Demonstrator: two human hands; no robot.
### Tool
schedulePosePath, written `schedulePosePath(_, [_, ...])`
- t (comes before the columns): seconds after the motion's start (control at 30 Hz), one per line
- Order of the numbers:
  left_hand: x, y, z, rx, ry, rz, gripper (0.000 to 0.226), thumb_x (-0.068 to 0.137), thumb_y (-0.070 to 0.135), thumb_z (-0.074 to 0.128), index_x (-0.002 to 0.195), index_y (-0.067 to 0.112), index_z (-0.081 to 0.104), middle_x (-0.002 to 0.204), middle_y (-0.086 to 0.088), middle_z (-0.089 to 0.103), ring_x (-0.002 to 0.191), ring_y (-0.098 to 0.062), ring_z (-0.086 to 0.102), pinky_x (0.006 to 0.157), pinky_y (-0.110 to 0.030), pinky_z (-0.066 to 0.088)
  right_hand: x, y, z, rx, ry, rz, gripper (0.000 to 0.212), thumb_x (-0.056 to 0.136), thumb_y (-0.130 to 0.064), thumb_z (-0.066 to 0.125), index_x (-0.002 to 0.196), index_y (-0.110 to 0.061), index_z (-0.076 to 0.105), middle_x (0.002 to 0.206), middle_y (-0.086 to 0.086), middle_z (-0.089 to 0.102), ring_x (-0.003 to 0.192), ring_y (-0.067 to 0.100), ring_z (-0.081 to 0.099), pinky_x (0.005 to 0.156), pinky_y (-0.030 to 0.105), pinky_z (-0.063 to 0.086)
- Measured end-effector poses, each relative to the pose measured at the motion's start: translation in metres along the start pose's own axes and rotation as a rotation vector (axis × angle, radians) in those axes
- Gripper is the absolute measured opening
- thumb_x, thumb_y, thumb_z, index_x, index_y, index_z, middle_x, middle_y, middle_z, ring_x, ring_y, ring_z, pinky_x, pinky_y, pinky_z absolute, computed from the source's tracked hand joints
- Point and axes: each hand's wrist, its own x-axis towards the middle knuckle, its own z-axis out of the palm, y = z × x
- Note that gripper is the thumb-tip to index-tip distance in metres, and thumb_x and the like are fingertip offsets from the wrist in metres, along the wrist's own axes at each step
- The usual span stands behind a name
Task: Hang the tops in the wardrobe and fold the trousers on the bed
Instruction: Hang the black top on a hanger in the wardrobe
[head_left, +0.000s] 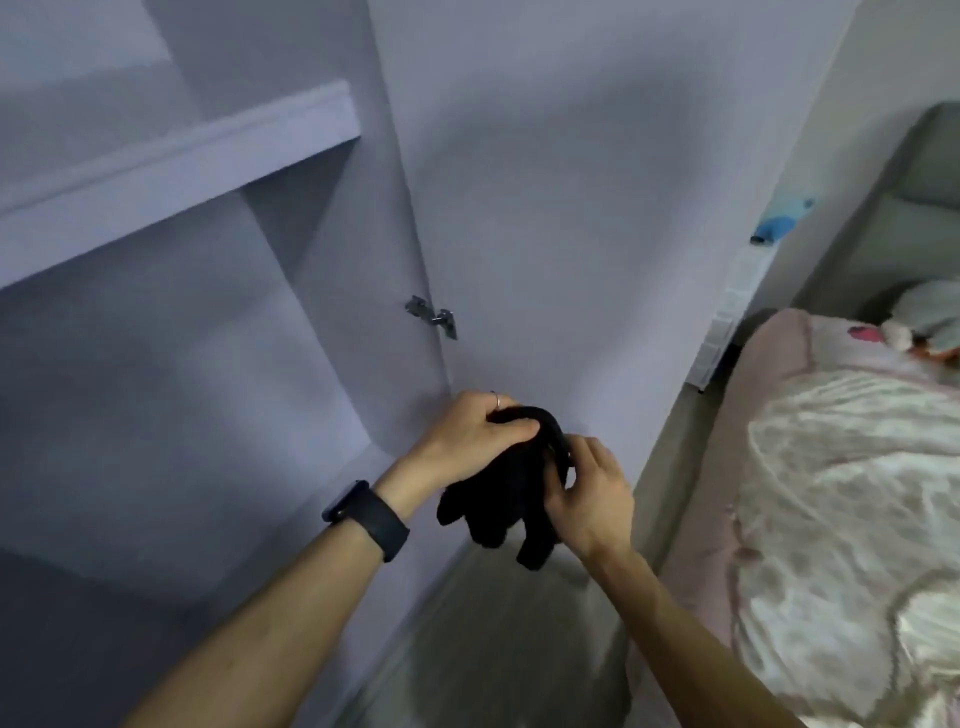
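A bunched black garment (498, 499) hangs in the air between both hands, in front of the open wardrobe (208, 364). My left hand (475, 439) grips its top edge from the left, thumb over the dark rolled rim. My right hand (587, 493) pinches the same rim from the right, fingers curled round the fabric. Whether a hanger is inside the cloth cannot be told. The bed (831, 493) with a pale pink patterned cover lies at the right.
The wardrobe has a pale lilac shelf (171, 166) at upper left and its open door (571, 208) straight ahead, with a metal hinge (432, 316). A narrow strip of floor (493, 649) runs between wardrobe and bed. A soft toy (930, 317) lies at the head of the bed.
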Motion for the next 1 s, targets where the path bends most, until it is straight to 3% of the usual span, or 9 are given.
schedulePosePath(0.17, [-0.036,-0.038,-0.101,0.182,0.362,-0.073,0.010,0.098,0.035,0.061,0.092,0.038,0.068,0.087,0.021,0.069,0.085,-0.002,0.065,0.073,-0.016,0.048,0.048,-0.030,0.016,-0.178,-0.248,-0.168,0.025,0.094,-0.016,0.062,0.117,-0.020,0.072,0.110,0.007,0.069,0.099,0.035,0.063,0.075,0.044,0.055])
schedulePosePath(0.27, [-0.060,-0.068,-0.137,0.472,0.501,-0.160,0.006,0.098,0.033,0.059,0.101,0.037,0.063,0.093,0.011,0.068,0.085,-0.013,0.062,0.071,-0.025,0.044,0.080,-0.052,0.018,-0.222,-0.310,-0.305,0.027,0.088,-0.010,0.067,0.112,-0.020,0.077,0.111,0.009,0.070,0.099,0.037,0.064,0.080,0.041,0.054])
schedulePosePath(0.37, [-0.093,-0.097,-0.160,0.679,0.561,-0.251,0.009,0.099,0.031,0.057,0.108,0.034,0.056,0.095,0.003,0.068,0.084,-0.021,0.062,0.068,-0.031,0.046,0.123,-0.088,0.026,-0.222,-0.451,-0.381,0.029,0.087,-0.015,0.068,0.112,-0.027,0.077,0.114,0.005,0.070,0.097,0.033,0.066,0.082,0.038,0.055])
schedulePosePath(0.5, [-0.135,-0.118,-0.178,0.707,0.544,-0.432,0.016,0.099,0.025,0.058,0.114,0.029,0.063,0.101,-0.001,0.072,0.090,-0.023,0.067,0.076,-0.035,0.056,0.169,-0.141,0.054,-0.150,-0.666,-0.452,0.024,0.090,-0.024,0.067,0.110,-0.033,0.077,0.104,-0.007,0.074,0.096,0.022,0.067,0.081,0.022,0.047])
schedulePosePath(0.6, [-0.159,-0.116,-0.183,0.547,0.610,-0.570,0.020,0.094,0.020,0.062,0.108,0.031,0.069,0.097,0.005,0.073,0.087,-0.016,0.068,0.075,-0.023,0.053,0.186,-0.167,0.077,0.077,-0.823,-0.372,0.018,0.092,-0.023,0.064,0.096,-0.036,0.075,0.070,-0.018,0.071,0.068,0.010,0.070,0.060,0.016,0.047])
schedulePosePath(0.7, [-0.175,-0.105,-0.186,0.160,0.843,-0.627,0.010,0.089,0.023,0.068,0.092,0.031,0.073,0.085,0.009,0.075,0.085,-0.013,0.069,0.071,-0.016,0.047,0.199,-0.188,0.101,0.292,-0.879,-0.299,0.014,0.092,-0.023,0.064,0.086,-0.032,0.074,0.067,-0.011,0.071,0.056,0.013,0.070,0.048,0.022,0.049])
schedulePosePath(0.77, [-0.186,-0.101,-0.183,-0.111,0.917,-0.613,0.005,0.090,0.024,0.072,0.091,0.021,0.075,0.086,0.002,0.076,0.088,-0.019,0.070,0.078,-0.024,0.051,0.201,-0.199,0.117,0.343,-1.007,-0.272,0.010,0.091,-0.023,0.068,0.083,-0.024,0.074,0.068,-0.004,0.073,0.055,0.014,0.069,0.050,0.025,0.053])
schedulePosePath(0.87, [-0.207,-0.096,-0.166,-0.373,0.890,-0.591,0.039,0.082,0.039,0.081,0.105,0.009,0.073,0.102,-0.007,0.076,0.098,-0.020,0.071,0.089,-0.032,0.051,0.200,-0.211,0.130,0.450,-1.250,-0.206,0.002,0.085,-0.015,0.077,0.086,-0.016,0.076,0.084,0.008,0.075,0.064,0.014,0.069,0.063,0.027,0.056])
schedulePosePath(1.0, [-0.235,-0.092,-0.155,-0.614,1.018,-0.413,0.064,0.069,0.037,0.088,0.124,0.012,0.067,0.124,-0.008,0.071,0.120,-0.023,0.065,0.099,-0.033,0.046,0.203,-0.231,0.133,0.671,-1.460,-0.246,0.039,0.072,-0.002,0.077,0.106,-0.023,0.077,0.100,0.008,0.076,0.094,0.020,0.074,0.080,0.025,0.057])
